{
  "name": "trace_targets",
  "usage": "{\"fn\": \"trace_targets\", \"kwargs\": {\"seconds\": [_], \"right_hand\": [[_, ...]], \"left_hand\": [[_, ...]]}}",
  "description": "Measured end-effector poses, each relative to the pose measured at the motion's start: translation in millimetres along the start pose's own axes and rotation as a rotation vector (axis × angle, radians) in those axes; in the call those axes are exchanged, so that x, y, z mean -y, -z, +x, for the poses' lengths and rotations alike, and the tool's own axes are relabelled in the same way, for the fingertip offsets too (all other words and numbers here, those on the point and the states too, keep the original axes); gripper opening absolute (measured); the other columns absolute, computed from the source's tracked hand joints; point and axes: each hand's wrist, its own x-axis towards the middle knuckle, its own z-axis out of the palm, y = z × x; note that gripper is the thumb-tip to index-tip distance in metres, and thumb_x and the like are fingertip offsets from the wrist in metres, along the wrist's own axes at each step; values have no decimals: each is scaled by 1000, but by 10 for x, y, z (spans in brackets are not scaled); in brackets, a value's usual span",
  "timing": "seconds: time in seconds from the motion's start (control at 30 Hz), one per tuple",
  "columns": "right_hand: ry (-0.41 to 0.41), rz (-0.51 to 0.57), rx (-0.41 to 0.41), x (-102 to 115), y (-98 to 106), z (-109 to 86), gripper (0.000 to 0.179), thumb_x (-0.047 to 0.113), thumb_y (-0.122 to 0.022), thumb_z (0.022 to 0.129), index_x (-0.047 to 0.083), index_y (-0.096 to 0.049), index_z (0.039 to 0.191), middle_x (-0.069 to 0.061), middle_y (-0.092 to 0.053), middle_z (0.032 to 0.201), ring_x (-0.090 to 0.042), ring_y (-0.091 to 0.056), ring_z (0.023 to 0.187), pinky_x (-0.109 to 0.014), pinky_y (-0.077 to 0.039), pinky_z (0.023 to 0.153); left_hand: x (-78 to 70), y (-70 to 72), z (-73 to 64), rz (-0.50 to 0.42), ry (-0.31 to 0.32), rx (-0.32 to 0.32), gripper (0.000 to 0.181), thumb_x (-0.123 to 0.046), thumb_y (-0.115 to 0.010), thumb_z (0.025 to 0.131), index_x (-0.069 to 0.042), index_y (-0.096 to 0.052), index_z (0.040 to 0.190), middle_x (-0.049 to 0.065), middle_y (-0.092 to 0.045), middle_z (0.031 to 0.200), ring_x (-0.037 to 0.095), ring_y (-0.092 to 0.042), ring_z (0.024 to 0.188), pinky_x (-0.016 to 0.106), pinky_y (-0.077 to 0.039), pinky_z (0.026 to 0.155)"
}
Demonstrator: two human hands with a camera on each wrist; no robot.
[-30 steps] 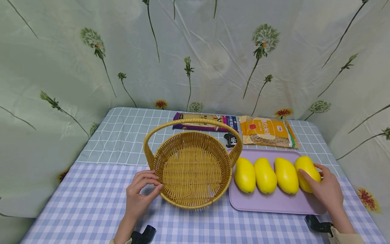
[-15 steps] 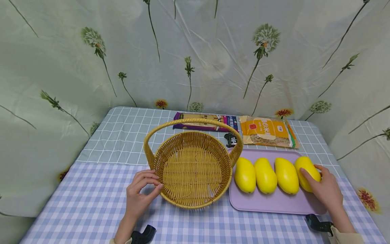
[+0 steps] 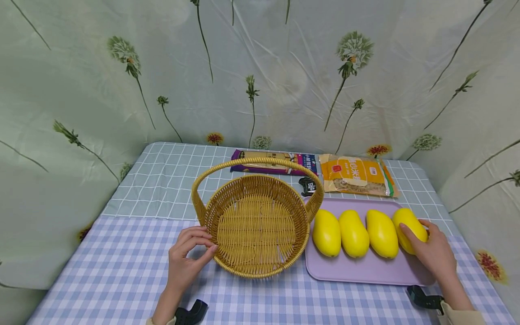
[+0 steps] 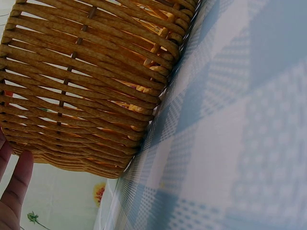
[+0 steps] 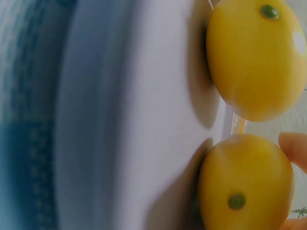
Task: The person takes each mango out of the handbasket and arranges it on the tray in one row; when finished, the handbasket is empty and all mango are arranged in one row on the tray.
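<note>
A round woven wicker basket (image 3: 260, 234) with a tall arched handle stands in the middle of the table. My left hand (image 3: 184, 259) pinches its left rim; in the left wrist view, fingers (image 4: 20, 175) lie against the basket's wall (image 4: 81, 91). To the right, several yellow mangoes lie in a row on a lilac tray (image 3: 365, 273). My right hand (image 3: 436, 250) grips the rightmost mango (image 3: 408, 230), thumb on its near side and fingers around its far right. In the right wrist view that mango (image 5: 247, 182) rests on or just above the tray, beside another mango (image 5: 256, 57).
Behind the basket lies a purple packet of noodles (image 3: 272, 162). An orange bag of grain (image 3: 359, 176) is at its right, behind the tray. A small black packet (image 3: 307, 186) sits by the basket handle. A flowered curtain (image 3: 284, 81) hangs behind the table.
</note>
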Motion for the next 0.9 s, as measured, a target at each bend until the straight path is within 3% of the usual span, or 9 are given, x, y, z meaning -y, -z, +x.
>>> {"fn": "trace_targets", "kwargs": {"seconds": [0.9], "right_hand": [[4, -3, 30, -14, 14, -19, 86, 54, -43, 94, -15, -20, 141, -43, -30, 130, -55, -35, 112, -70, -32, 92]], "left_hand": [[3, -2, -6, -9, -10, -7, 16, -15, -76, 81, -4, -67, 74, 14, -64, 84, 29, -56, 93, 29, -44, 91]]}}
